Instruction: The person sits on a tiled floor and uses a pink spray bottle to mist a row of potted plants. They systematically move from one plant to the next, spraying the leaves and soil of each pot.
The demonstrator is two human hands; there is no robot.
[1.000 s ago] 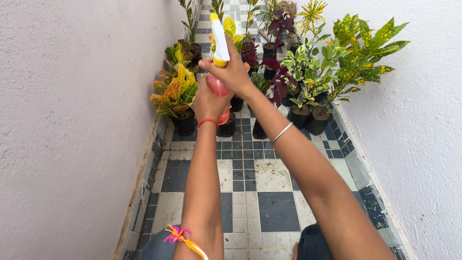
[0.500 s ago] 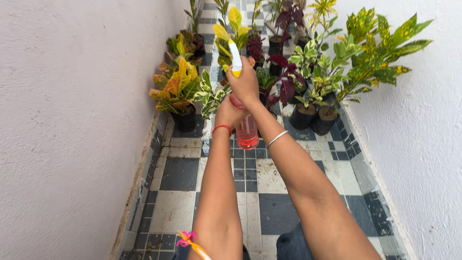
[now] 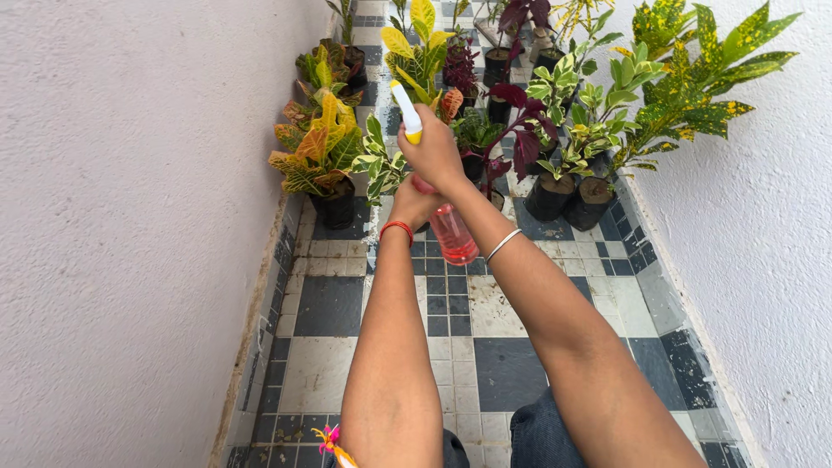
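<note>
The spray bottle was held near the centre of the frame, its pink translucent body tilted lower right and its white-and-yellow nozzle aimed at the upper left. The right hand was wrapped closed around the trigger head; whether the trigger was pressed could not be told. The left hand clasped the bottle neck from below, its grip closed. The nozzle pointed toward the variegated green-and-white plant and the yellow-orange croton, both in black pots on the tiled floor. In my judgement, good practice called for keeping both hands steady, the nozzle clear of the leaves, and the bottle tilted so liquid reached the pickup tube.
</note>
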